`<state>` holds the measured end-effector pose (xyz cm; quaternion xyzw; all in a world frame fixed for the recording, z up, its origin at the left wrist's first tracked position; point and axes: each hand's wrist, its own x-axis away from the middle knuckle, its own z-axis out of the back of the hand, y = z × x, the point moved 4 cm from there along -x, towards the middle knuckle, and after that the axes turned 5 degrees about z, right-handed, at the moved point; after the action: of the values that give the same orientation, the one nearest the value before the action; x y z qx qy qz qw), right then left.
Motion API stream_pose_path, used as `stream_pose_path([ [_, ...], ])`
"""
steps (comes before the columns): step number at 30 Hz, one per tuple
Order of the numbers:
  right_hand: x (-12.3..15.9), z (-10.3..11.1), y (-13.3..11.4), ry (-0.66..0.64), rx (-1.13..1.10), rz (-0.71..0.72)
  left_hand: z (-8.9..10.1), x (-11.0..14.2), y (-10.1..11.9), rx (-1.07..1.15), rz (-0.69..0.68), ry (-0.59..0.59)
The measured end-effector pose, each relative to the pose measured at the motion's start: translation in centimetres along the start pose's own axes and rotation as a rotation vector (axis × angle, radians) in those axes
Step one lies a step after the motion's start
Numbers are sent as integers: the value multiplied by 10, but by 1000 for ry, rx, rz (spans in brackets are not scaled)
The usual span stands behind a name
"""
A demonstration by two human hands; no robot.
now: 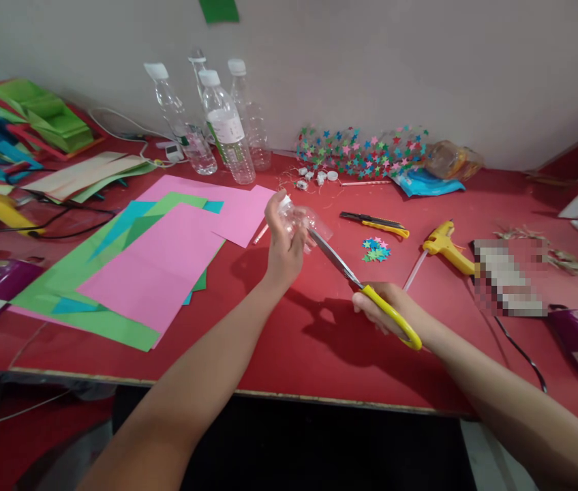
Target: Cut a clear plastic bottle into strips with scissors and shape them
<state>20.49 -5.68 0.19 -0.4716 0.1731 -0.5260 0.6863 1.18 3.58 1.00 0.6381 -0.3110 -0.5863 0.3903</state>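
Red tabletop (pixel 289 354) against a pale wall, seen from above my own arms. My left hand (pixel 283 247) is closed around a small clear plastic bottle (pixel 303 219), held up above the table with its white-capped end toward the left and its long axis running roughly left to right, tipped a little down to the right. My right hand (pixel 386 310) grips the yellow handles of one pair of scissors (pixel 358 283); the blades point up and to the left, and their tips meet the bottle at its right end, so the bottle lies up and to the left of the right hand, already in the left. Whether the blades are biting in or only touching, I cannot tell. Four upright clear bottles (pixel 225 126) stand at the back. Overlapping pink and green paper sheets (pixel 161 262) lie to my left; the exact number is unclear. One yellow utility knife (pixel 375 223), one yellow glue gun (pixel 445 245) and a small heap of paper stars (pixel 375 249) lie to the right.
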Motion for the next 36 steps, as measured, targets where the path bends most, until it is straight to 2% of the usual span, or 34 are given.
stream_pose_path([
  [5, 0, -1, 0, 37, -16, -3, -1, 2, 0, -1, 19, -24],
  [16, -2, -6, 2, 65, -74, -24, 0, 1, -4, -1, 9, 1],
  [26, 1, -6, 6, 32, -105, -22, -2, 3, -1, -37, -74, -39],
  [32, 0, -10, 13, 79, -110, -48, -3, 1, -6, -84, -140, -46],
  [36, 0, -10, 7, 91, -101, -35, -2, 0, -11, -112, -196, -36],
])
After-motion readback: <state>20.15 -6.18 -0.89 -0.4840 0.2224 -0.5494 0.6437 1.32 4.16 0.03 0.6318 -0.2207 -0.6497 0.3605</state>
